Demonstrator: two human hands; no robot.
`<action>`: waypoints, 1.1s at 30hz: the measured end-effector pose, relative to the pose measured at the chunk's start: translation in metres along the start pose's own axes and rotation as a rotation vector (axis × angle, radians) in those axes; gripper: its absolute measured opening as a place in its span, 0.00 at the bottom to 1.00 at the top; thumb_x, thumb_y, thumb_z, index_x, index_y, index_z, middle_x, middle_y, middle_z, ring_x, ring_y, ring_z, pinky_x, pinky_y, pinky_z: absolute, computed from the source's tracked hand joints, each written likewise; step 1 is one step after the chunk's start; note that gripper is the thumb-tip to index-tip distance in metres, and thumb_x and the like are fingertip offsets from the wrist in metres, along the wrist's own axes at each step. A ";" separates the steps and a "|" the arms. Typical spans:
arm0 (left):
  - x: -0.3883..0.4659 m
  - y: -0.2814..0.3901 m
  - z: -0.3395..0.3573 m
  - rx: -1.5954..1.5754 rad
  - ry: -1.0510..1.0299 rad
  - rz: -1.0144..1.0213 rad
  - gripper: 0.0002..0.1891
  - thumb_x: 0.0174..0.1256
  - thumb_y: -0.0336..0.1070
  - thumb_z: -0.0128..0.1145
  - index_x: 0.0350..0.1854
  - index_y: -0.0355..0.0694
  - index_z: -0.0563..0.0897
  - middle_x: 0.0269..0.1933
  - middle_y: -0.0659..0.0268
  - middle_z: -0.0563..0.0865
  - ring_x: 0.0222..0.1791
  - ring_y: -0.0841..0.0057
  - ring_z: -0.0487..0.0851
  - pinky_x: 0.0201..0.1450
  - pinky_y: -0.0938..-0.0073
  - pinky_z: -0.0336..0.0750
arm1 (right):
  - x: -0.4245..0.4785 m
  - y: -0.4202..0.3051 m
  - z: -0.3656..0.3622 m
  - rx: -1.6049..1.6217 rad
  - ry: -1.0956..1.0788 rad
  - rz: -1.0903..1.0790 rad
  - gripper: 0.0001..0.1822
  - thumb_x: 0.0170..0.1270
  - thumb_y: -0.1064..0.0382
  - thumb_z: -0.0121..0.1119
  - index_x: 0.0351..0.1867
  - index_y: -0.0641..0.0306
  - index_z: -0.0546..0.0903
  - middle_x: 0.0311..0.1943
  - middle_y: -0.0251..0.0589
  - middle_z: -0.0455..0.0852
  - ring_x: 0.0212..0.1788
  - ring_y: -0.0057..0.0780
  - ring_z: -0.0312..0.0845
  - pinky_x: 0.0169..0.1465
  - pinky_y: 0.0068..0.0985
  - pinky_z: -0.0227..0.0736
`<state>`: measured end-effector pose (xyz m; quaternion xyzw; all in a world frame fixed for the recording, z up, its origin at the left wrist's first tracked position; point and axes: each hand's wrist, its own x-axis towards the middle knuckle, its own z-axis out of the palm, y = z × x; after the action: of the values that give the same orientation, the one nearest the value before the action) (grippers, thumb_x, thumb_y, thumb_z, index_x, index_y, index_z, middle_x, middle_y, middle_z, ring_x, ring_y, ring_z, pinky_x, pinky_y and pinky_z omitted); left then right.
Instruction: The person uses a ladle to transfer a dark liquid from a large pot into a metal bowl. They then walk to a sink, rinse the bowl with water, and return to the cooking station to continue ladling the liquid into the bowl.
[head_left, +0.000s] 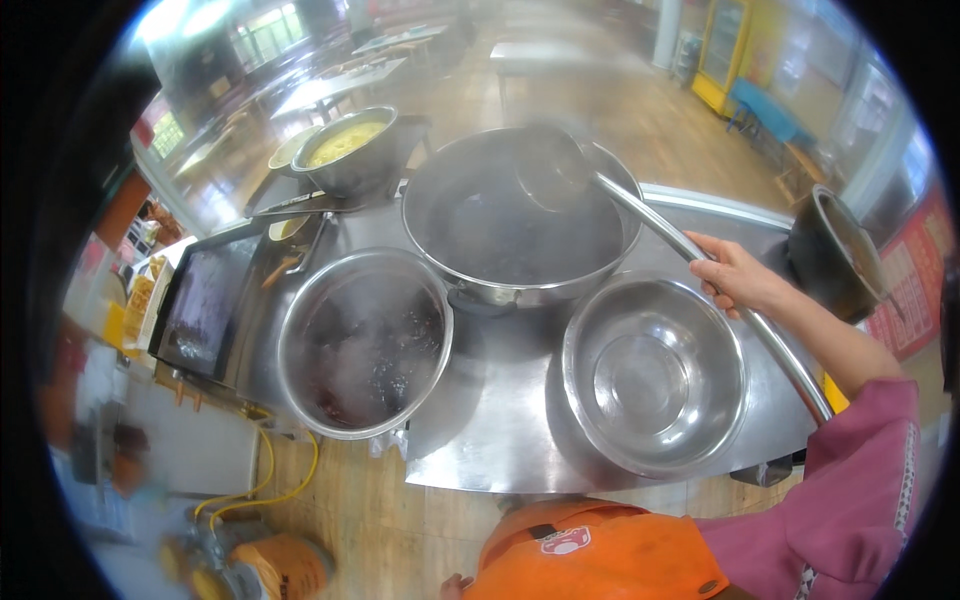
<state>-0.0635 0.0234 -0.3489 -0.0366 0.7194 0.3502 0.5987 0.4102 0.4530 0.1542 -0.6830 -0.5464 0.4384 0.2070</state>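
My right hand (739, 276) grips the long metal handle of a large ladle (555, 172). The ladle's bowl, blurred by steam, is over the far right part of a big two-handled metal pot (525, 283) of dark liquid. In front of that pot, to the left, stands a steel basin (289, 367) with steaming dark liquid and bits in it. A wide steel bowl (641, 382) with nothing in it sits below my right forearm. Only some fingers of my left hand (455, 586) show at the bottom edge, beside my orange apron (592, 555); what they do is hidden.
A metal pot (330, 176) of yellowish food stands at the back left. Left of the basin lies a dark rectangular griddle (202, 300). A dark pot (832, 255) is at the right end of the steel counter (487, 442). Yellow hoses (300, 480) hang down at the left.
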 end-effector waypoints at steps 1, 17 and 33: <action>0.001 -0.008 0.002 -0.008 0.010 0.000 0.25 0.64 0.48 0.49 0.54 0.31 0.72 0.45 0.54 0.81 0.39 0.67 0.79 0.42 0.68 0.75 | 0.007 0.002 -0.005 -0.060 0.011 -0.005 0.31 0.63 0.63 0.47 0.68 0.57 0.56 0.20 0.32 0.67 0.13 0.17 0.62 0.12 0.19 0.61; -0.054 -0.050 0.034 0.096 0.004 0.203 0.26 0.65 0.52 0.46 0.56 0.35 0.71 0.47 0.56 0.82 0.40 0.71 0.79 0.41 0.70 0.76 | 0.040 -0.017 0.002 -0.341 -0.200 0.071 0.29 0.63 0.63 0.42 0.67 0.51 0.57 0.21 0.35 0.68 0.13 0.18 0.64 0.13 0.19 0.66; -0.049 0.014 0.028 -0.129 0.004 0.026 0.24 0.64 0.48 0.49 0.53 0.34 0.71 0.45 0.53 0.80 0.40 0.67 0.80 0.41 0.68 0.77 | 0.016 -0.027 0.054 0.575 -0.523 0.396 0.21 0.69 0.61 0.44 0.63 0.46 0.62 0.20 0.32 0.67 0.11 0.09 0.53 0.09 0.12 0.55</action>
<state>-0.0329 0.0319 -0.3000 -0.0664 0.6968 0.4037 0.5892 0.3503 0.4659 0.1400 -0.5549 -0.2946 0.7623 0.1554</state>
